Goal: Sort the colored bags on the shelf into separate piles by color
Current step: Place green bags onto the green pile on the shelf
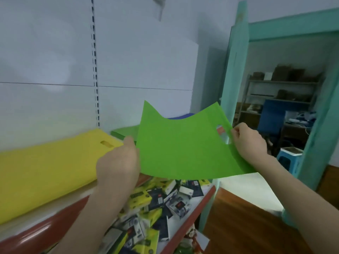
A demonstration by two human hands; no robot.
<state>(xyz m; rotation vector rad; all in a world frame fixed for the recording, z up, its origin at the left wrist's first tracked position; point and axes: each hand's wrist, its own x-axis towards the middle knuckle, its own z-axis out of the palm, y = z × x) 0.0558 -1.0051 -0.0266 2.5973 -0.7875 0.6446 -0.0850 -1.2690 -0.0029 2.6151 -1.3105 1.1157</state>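
Above the shelf [45, 214]: green bag [183, 149], spread.
Left hand [117, 162]: gripping its left edge.
Right hand [249, 140]: pinching its handle edge.

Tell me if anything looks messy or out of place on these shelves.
The bags look orderly: a yellow pile, a green pile beside it, one green bag held between the left hand and right hand. The odd spot is the lower shelf, where small boxes lie jumbled at all angles.

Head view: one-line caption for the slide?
A green bag held at its side edges by left hand and right hand, before the yellow pile and green pile on the shelf.
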